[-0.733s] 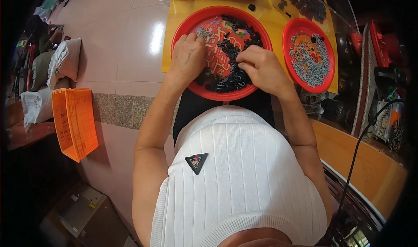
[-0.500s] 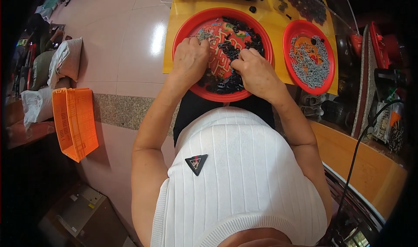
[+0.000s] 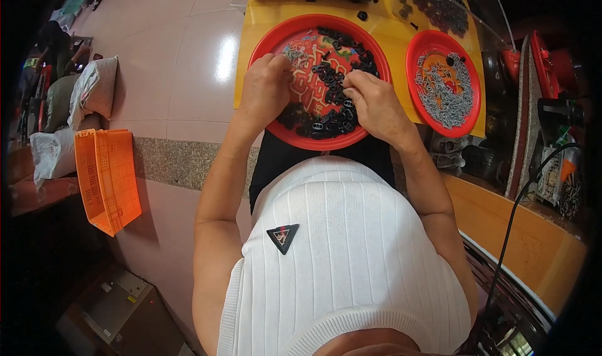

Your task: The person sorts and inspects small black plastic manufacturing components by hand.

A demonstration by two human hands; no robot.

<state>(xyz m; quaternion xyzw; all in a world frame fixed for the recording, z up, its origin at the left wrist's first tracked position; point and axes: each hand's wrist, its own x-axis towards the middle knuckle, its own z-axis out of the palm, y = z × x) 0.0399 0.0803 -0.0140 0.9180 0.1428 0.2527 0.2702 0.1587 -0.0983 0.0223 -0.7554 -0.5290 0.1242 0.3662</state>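
The round tray sits at the upper middle of the frame, its top half over the yellow table and its lower rim above the dark trousers. In it, black parts lie heaped along the bottom and right, with a strip up the middle; a small cluster of grey screws lies at its upper left.

The left hand is over the tray's left side, fingers curled together beside that cluster; whether they hold anything I cannot tell. The right hand is over the right side, thumb and forefinger drawn close at the edge of the black parts. A piece may be between them, but they hide it.

For such small pieces, a light tip pinch should serve best: take one from the loose edge of a heap rather than its tangled middle, and turn it with the thumb before lifting. Keeping both hands low inside the rim would let a dropped piece land in the tray. The screws should stay apart from the black parts, as mixing would slow each pick. More screws lie on the plate at upper right.
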